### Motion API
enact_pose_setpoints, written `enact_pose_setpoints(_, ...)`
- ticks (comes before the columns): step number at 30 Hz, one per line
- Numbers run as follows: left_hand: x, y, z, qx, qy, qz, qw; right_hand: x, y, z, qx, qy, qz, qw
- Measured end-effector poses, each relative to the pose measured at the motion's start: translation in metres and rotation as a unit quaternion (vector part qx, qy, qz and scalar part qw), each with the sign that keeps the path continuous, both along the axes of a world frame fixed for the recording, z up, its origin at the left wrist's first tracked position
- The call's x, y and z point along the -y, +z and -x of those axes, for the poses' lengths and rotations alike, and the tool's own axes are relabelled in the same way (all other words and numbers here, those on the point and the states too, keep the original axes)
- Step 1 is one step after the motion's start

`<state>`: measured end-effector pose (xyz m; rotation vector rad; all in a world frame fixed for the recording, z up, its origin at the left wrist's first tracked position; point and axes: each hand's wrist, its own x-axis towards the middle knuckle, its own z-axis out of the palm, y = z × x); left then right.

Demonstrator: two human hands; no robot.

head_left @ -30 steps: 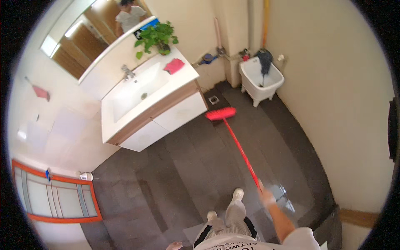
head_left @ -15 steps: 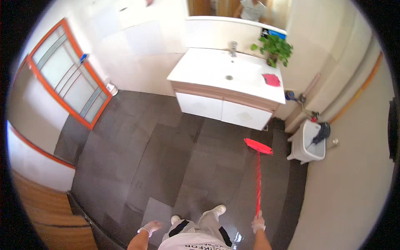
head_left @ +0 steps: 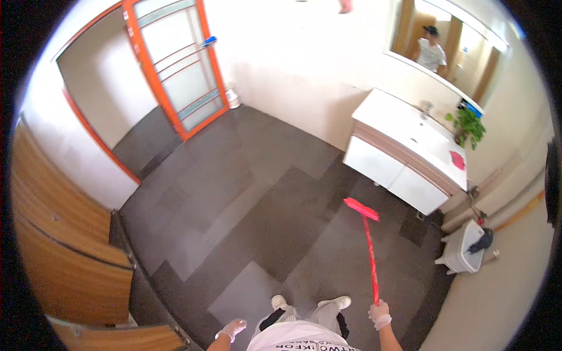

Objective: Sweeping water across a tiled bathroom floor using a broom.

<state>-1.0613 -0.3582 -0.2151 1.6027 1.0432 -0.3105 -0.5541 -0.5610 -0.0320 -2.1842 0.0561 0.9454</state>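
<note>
A red broom stands with its head on the dark grey tiled floor in front of the white vanity cabinet. My right hand, in a pale glove, is shut on the top of the broom's red handle. My left hand, also gloved, hangs beside my hip with its fingers loosely curled and holds nothing. My white shoes show between the two hands at the lower edge.
A white basin top carries a red cloth and a green plant under a mirror. A low white mop sink sits at the right wall. An orange-framed glass door stands at the back left, wooden panels at the left.
The view has swung left: the vanity slid to the right, the orange door and wooden panels came into sight. The broom stays in my right hand, head still on the floor.
</note>
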Motion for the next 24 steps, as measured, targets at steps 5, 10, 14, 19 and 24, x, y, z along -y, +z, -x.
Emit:
enact_pose_setpoints(5,0.029,0.033,0.076,-0.089,0.327,0.082,0.937,-0.089,-0.019,0.072,-0.033,0.197,-0.034,0.979)
enact_pose_setpoints(10,0.082,0.02,0.137,-0.173,0.15,-0.183,0.956,-0.224,-0.021,0.126,0.134,0.477,0.081,0.865)
enact_pose_setpoints(14,0.125,0.025,0.121,-0.086,0.583,0.14,0.796,-0.34,-0.009,0.171,0.185,0.626,-0.016,0.757)
enact_pose_setpoints(19,0.065,0.06,0.073,-0.129,0.468,0.123,0.865,-0.473,-0.007,0.235,0.193,0.712,-0.021,0.675)
enact_pose_setpoints(24,-0.045,0.079,0.042,-0.138,0.42,0.105,0.891,-0.57,-0.015,0.247,0.141,0.733,0.045,0.664)
